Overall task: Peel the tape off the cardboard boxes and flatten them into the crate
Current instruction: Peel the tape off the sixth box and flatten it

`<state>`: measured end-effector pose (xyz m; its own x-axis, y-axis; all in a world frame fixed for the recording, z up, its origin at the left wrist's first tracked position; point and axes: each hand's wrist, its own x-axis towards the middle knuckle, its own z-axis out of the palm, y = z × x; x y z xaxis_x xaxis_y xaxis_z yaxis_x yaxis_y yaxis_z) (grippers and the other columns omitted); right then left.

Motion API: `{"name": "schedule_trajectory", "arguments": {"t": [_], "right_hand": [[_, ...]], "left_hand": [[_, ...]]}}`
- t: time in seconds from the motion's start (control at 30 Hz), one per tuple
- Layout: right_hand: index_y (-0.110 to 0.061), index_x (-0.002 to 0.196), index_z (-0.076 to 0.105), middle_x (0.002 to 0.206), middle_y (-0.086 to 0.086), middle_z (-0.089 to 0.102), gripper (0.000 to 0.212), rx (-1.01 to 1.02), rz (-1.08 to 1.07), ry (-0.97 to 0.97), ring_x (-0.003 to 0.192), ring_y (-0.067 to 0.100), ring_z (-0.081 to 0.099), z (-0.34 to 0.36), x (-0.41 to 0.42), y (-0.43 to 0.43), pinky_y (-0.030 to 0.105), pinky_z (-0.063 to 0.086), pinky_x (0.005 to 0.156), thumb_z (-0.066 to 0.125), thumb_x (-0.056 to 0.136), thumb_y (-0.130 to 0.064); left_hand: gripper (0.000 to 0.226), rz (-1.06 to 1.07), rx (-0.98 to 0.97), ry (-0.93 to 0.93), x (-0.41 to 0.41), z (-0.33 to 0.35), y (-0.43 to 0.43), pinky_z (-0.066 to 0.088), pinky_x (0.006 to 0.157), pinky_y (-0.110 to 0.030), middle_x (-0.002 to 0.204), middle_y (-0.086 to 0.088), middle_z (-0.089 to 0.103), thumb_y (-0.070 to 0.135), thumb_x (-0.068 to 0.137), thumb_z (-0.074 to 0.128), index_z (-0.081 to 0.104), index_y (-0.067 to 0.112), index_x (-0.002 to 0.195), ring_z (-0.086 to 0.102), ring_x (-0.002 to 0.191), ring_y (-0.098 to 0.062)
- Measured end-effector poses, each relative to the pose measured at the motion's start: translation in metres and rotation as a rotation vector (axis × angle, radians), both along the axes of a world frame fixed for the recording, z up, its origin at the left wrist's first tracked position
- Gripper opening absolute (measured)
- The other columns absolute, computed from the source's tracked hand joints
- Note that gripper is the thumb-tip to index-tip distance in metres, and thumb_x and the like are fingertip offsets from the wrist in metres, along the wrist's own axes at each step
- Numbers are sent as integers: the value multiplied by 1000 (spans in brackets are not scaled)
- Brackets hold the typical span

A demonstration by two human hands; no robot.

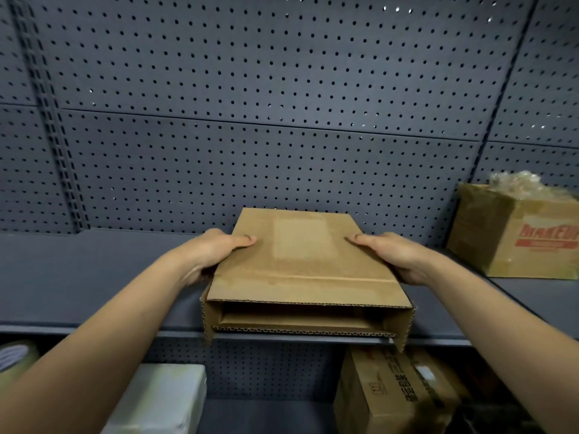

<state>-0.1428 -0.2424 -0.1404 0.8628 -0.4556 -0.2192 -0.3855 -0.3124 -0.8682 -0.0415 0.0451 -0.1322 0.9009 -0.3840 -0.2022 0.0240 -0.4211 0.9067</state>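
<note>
Fingers (241,240) of left hand (213,255) and right hand (398,256) clasp the sides of a shallow brown corrugated cardboard box (300,270), thumbs on top. It lies between them on the grey metal shelf (94,277). It is probably light and stiff yet crushable, so the side edges suit best. A pale patch lies between the thumbs, and the open end faces nearer.

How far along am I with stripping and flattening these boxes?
Done: the plain cardboard box shows no tape on top and its near end is open. In hand: left hand and right hand grip its sides at the shelf; it is not yet flat. Left: the red-printed box looks still taped, a printed box stands under the shelf, and no crate is in view.
</note>
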Motion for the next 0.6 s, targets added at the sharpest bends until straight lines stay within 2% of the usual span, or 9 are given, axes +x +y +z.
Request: {"name": "schedule_trajectory", "arguments": {"t": [0.07,0.17,0.2,0.27,0.33,0.4,0.5,0.57,0.6], "right_hand": [[-5,113,66,104,13,74,51,-21,11,-27,95,30,72,2,-3,4,46,58,89,71,87,-48],[-5,117,66,110,11,73,48,-30,5,-159,98,27,70,8,-12,6,48,55,95,74,86,-41],[-6,128,59,115,8,71,56,-16,0,-222,100,25,68,11,-16,7,47,54,96,76,85,-38],[-14,150,36,124,2,65,84,4,-16,-351,106,21,66,22,-24,11,47,51,99,80,81,-35],[-21,155,28,129,1,62,95,7,-20,-474,108,19,66,34,-30,13,46,50,101,82,78,-33],[-24,155,29,129,-1,62,92,-15,-7,-578,110,15,65,46,-38,14,40,50,101,81,79,-27],[-28,153,30,133,-8,59,86,-143,33,-674,113,4,61,56,-48,16,27,50,96,78,83,-22],[-33,153,28,133,-14,56,84,-204,63,-694,111,-6,58,52,-51,18,15,49,87,76,85,-18],[-35,151,29,133,-17,55,82,-219,78,-695,110,-10,56,48,-52,20,13,49,87,75,86,-16]], "left_hand": [[40,-9,10,-52,0,-3,1,49,59,-27,93,-8,74,44,90,68,71,7,103,71,79,-21],[32,-25,-101,-124,-5,-1,7,51,66,-27,99,-2,75,37,90,71,71,12,109,71,86,-17],[29,-27,-150,-165,-7,1,10,51,67,-24,100,2,75,34,90,71,70,15,112,71,85,-12],[27,-31,-242,-283,-14,9,13,51,69,-18,103,9,74,29,90,71,67,21,117,71,84,-5],[33,-57,-356,-379,-19,18,14,54,80,-19,109,11,73,24,90,71,65,25,122,71,92,-2],[39,-98,-428,-466,-22,23,15,53,87,-18,114,14,71,18,89,72,61,32,124,68,102,1],[54,-107,-431,-596,-22,27,12,49,86,-9,116,22,66,9,87,74,53,36,128,62,104,10],[60,-110,-442,-626,-20,23,10,46,84,-5,118,26,62,4,85,74,50,36,130,60,105,15],[62,-114,-439,-632,-20,19,8,45,84,-4,118,27,61,2,85,74,49,38,130,59,106,15]]}}
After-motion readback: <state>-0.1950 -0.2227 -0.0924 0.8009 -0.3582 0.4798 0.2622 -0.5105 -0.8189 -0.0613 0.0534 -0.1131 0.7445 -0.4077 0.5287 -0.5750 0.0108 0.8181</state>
